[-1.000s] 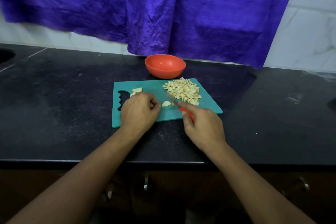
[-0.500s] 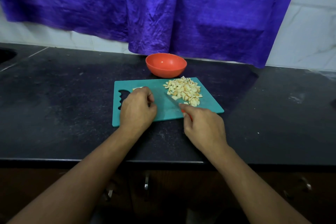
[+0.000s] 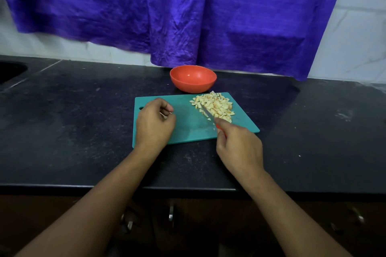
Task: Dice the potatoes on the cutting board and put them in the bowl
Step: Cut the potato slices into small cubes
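Teal cutting board mid-frame, diced potatoes heaped on its upper right, below orange bowl. Grips knife in right hand, blade against heap. Rests curled left hand on board's left; cannot tell if holding anything.

We see pale diced potato pieces heaped far right on the teal cutting board; the orange bowl stands just beyond.

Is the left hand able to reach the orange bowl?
Probably yes. Only bare teal cutting board lies between the left hand and the orange bowl; the diced potato pile and the knife in the right hand sit to the right.
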Demonstrator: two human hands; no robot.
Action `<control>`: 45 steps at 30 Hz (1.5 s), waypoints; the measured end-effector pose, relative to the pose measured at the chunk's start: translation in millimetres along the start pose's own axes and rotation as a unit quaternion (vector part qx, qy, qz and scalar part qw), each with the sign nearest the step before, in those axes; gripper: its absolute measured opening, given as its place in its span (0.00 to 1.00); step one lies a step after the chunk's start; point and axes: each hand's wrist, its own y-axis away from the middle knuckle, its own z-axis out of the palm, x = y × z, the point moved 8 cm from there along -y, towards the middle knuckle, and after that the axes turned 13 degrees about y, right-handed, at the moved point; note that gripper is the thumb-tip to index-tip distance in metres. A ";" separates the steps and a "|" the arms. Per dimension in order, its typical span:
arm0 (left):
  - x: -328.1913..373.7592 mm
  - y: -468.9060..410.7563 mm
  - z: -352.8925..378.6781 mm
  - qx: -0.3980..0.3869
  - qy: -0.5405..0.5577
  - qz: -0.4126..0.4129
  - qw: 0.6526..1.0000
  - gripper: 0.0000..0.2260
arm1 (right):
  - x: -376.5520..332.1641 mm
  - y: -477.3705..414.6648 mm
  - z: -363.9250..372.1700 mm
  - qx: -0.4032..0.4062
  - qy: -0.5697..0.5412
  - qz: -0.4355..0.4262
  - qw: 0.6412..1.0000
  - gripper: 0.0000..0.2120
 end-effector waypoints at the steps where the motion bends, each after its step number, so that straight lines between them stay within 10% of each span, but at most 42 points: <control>1: -0.2 -1.9 -3.8 0.012 0.020 -0.003 1.000 0.07 | 3.5 0.2 -1.9 0.010 -0.013 0.015 1.000 0.19; 7: -3.5 -26.3 -28.2 0.034 0.048 -0.029 0.998 0.07 | 4.5 -1.5 -1.9 0.008 -0.070 0.014 0.997 0.20; 18: -20.5 -51.5 7.2 -0.211 -0.274 -0.044 0.937 0.28 | -0.9 -1.2 -1.9 -0.008 -0.062 -0.018 0.998 0.20; 45: 3.3 -38.3 19.8 -0.102 -0.116 0.090 0.984 0.09 | 1.2 -2.6 1.0 -0.016 -0.072 -0.009 0.997 0.21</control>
